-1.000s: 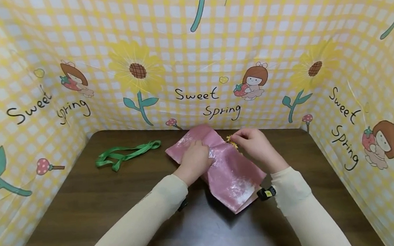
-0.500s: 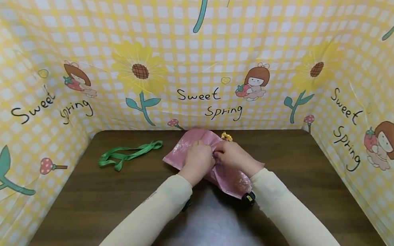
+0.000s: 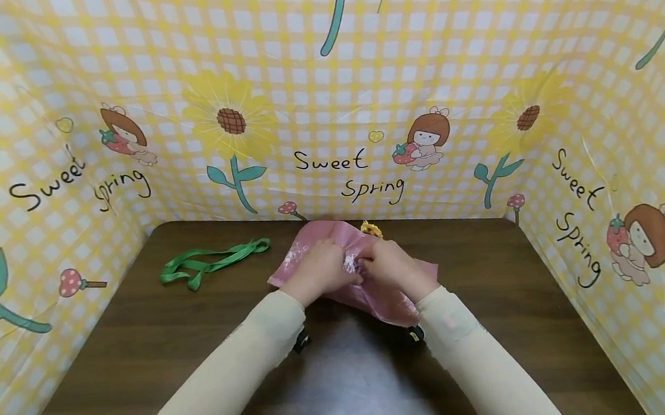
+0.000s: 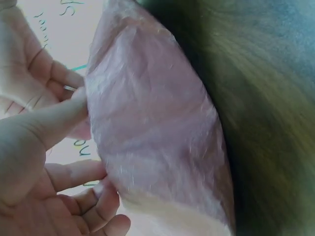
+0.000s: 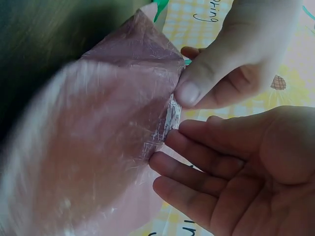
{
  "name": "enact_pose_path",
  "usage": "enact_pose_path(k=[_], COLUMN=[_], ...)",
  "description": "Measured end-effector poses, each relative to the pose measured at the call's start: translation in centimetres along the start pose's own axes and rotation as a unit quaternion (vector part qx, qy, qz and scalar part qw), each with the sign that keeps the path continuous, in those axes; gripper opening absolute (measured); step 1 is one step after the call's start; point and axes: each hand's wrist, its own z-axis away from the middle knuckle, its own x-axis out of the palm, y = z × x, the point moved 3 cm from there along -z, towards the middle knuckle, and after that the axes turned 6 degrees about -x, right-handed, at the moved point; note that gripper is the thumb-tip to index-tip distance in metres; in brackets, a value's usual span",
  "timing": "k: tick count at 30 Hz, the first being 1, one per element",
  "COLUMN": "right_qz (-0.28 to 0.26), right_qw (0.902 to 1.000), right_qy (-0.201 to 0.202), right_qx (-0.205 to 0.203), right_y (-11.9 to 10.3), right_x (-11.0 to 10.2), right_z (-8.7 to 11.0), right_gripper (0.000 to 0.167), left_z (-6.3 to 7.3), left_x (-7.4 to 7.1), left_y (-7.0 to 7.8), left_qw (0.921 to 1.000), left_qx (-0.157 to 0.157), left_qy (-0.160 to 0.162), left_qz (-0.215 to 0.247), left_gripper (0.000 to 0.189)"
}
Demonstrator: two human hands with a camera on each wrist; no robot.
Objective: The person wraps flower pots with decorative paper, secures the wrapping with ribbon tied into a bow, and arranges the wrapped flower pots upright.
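Note:
A shiny, crinkled pink sheet point(image 3: 382, 307), folded over on itself, is held up near the back of the table. My left hand point(image 3: 323, 266) pinches its upper edge, with the thumb on the near face in the right wrist view. Close beside it, my right hand point(image 3: 390, 266) grips the same edge with bent fingers in the head view. In the left wrist view, the broad near face of the pink sheet point(image 4: 152, 108) hangs between the hands and the table. Some of the gathered part is hidden behind the fingers. Just behind the right hand sits a small yellow ornament point(image 3: 370, 229).
A green ribbon point(image 3: 239, 250) lies in a loose loop on the dark wooden table point(image 3: 142, 363), left of the hands. A yellow checked cloth point(image 3: 320, 87) printed with flowers and lettering walls the table at the back and both sides.
My right hand has left the yellow ornament and moved left onto the pink sheet, beside my left hand. The sheet's lower right corner has risen and drawn in. The green ribbon has not moved.

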Motion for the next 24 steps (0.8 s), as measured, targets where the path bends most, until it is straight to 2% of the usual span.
enact_pose_path(k=[4, 8, 12, 15, 19, 24], right_qz=[-0.003, -0.017, -0.012, 0.015, 0.047, 0.051], right_qw=[0.9999, 0.9996, 0.9992, 0.9987, 0.9971, 0.9962], right_qy=[0.003, 0.01, 0.028, 0.046, 0.058, 0.065], right_qx=[0.011, 0.02, 0.025, 0.018, 0.018, 0.029], right_y=[0.2, 0.2, 0.1, 0.0, -0.4, -0.8], right_x=[0.3, 0.7, 1.0, 1.2, 1.6, 1.9], right_z=[0.0, 0.0, -0.1, -0.3, -0.4, -0.6], right_gripper=[0.02, 0.022, 0.025, 0.024, 0.024, 0.025], left_z=[0.4, 0.9, 1.3, 1.5, 1.7, 2.3], left_x=[-0.2, -0.2, -0.2, -0.1, 0.3, 0.7], left_y=[-0.5, -0.8, -0.9, -0.9, -1.0, -1.0], left_qw=[0.9994, 0.9988, 0.9983, 0.9986, 0.9987, 0.9987], left_qx=[0.004, 0.007, 0.012, 0.013, -0.009, -0.027], left_qy=[-0.026, -0.033, -0.021, -0.004, 0.009, 0.036], left_qz=[0.023, 0.037, 0.053, 0.052, 0.049, 0.024], left_gripper=[0.041, 0.036, 0.034, 0.034, 0.03, 0.028])
